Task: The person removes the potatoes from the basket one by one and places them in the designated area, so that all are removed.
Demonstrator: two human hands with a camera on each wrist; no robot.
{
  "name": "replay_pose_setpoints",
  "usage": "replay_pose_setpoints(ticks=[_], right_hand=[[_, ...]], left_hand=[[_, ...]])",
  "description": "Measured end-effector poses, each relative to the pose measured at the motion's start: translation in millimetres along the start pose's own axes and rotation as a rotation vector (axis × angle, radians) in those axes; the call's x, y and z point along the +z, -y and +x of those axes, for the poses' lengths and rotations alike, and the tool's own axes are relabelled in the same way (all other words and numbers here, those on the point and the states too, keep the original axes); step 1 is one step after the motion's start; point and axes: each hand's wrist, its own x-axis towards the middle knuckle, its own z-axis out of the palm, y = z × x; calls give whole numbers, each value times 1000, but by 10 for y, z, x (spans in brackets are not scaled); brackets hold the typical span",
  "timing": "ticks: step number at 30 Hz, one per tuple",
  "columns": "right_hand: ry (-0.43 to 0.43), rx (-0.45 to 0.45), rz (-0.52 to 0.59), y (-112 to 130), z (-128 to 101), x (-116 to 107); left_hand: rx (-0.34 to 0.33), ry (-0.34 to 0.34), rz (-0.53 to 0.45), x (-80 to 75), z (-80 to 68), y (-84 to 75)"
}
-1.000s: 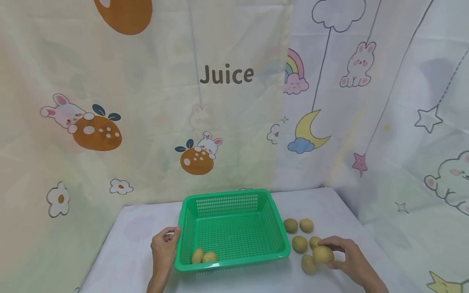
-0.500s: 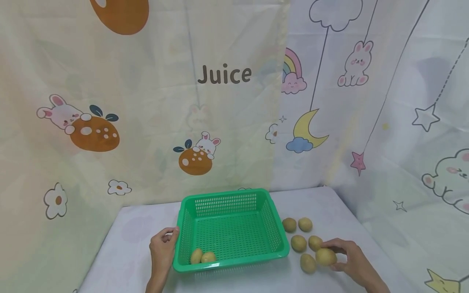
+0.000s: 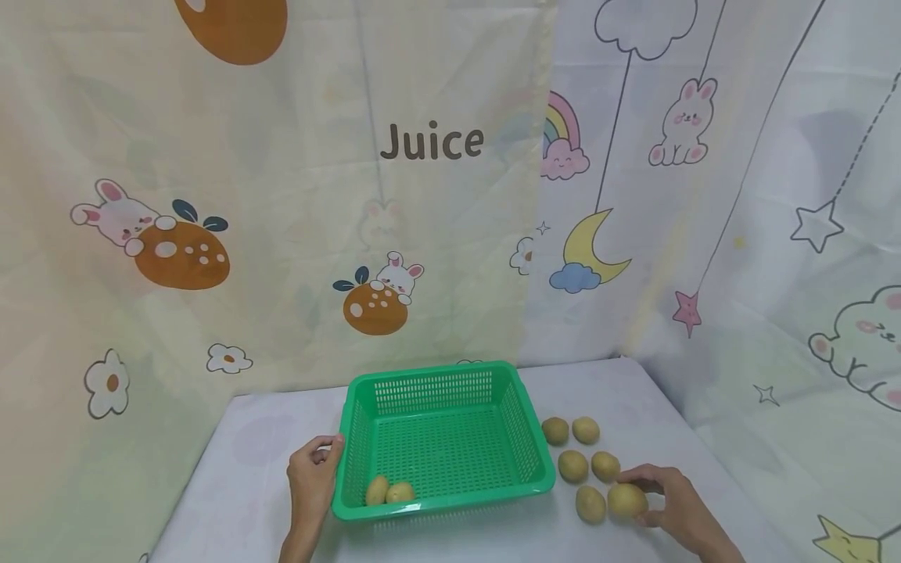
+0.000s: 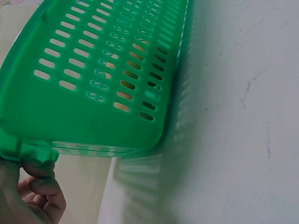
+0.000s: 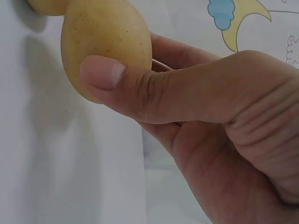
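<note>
A green slotted plastic basket [image 3: 442,377] stands on the white table, with two potatoes [image 3: 389,492] in its near left corner. My left hand [image 3: 310,473] grips the basket's left rim [image 4: 28,151], fingers curled under the edge. To the basket's right lie several loose potatoes [image 3: 572,465]. My right hand [image 3: 665,500] holds one yellowish potato [image 3: 626,500] between thumb and fingers, low over the table beside the others. In the right wrist view the thumb [image 5: 121,88] presses against that potato [image 5: 105,39].
Cartoon-print curtains [image 3: 281,195] hang close behind and to the right of the table. The white tablecloth [image 3: 239,477] shows bare cloth left of the basket and in front of it. The table's right edge runs near the loose potatoes.
My right hand has lowered the potato slightly toward the table, beside the other potatoes. The left hand and basket have stayed put.
</note>
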Motion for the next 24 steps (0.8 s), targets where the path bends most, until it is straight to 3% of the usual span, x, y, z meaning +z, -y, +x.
replay_pose_setpoints(ticks=[8, 15, 24], right_hand=[[45, 83, -37, -39, -45, -18], [107, 233, -46, -13, -9, -20], [116, 237, -40, -37, -23, -42]], left_hand=[[2, -1, 4, 2, -11, -15], [-1, 0, 9, 3, -3, -15], [-5, 6, 8, 3, 1, 2]])
